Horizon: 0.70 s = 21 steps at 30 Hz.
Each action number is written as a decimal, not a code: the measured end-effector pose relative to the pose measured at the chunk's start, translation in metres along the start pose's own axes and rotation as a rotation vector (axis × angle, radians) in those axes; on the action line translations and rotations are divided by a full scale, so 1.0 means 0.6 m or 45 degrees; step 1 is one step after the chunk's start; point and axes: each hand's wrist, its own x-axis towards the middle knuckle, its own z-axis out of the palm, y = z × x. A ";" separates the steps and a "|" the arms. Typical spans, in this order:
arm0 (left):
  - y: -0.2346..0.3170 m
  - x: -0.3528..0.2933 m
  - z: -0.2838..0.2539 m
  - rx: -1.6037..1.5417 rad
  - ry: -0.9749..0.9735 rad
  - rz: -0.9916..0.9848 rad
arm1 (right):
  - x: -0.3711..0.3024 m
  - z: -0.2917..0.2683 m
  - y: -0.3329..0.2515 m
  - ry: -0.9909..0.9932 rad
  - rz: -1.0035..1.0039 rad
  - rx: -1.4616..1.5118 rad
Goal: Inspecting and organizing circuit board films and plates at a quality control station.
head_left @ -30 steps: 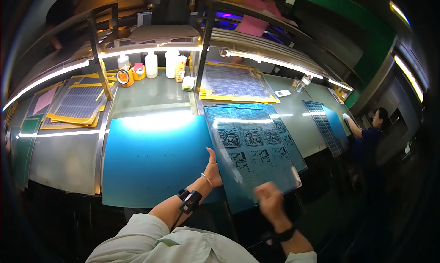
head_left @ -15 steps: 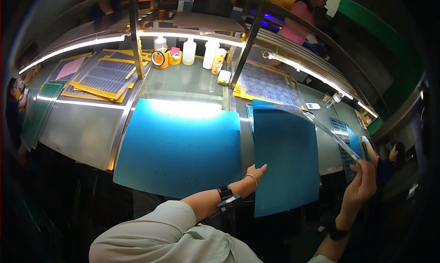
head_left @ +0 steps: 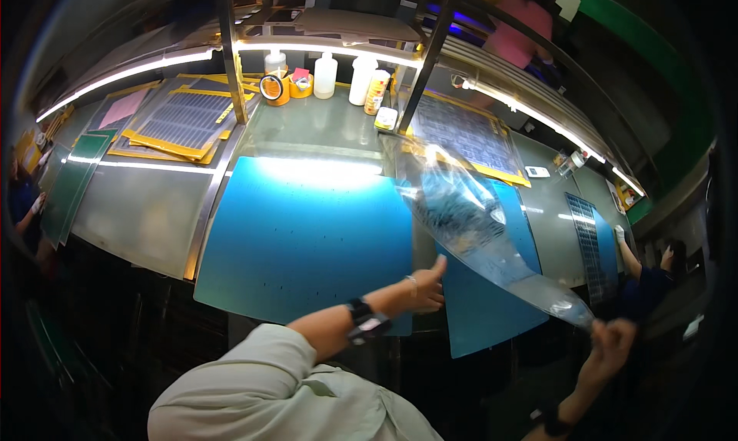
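A clear plastic film stretches slantwise over the right-hand blue sheet, its upper end reaching the table beside the left-hand blue sheet. My right hand is closed on the film's lower right corner, out past the table's front edge. At the left edge of the right-hand sheet is my left hand, its thumb raised away from the fingers. Those fingers are slightly blurred, and whether they touch the sheet is unclear. Small dark marks dot the left-hand sheet, which lies flat under the lamp.
Bottles and tape rolls stand at the back. Yellow-edged patterned sheets lie at left, with another patterned sheet at back right. Metal posts carry the lamps. A person in dark clothing works at far right.
My right hand has moved slightly down, drawing the film out over the right-hand sheet. My left thumb has lifted off that sheet, and the hand has shifted slightly left.
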 end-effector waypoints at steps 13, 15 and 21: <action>0.169 -0.170 -0.247 0.509 0.068 0.203 | -0.206 0.155 -0.134 -0.195 1.496 1.019; 0.200 -0.266 -0.265 0.619 0.157 0.316 | -0.208 0.188 -0.161 -0.190 1.582 1.150; 0.249 -0.471 -0.390 0.600 0.374 0.145 | -0.193 0.332 -0.260 -0.453 1.725 1.642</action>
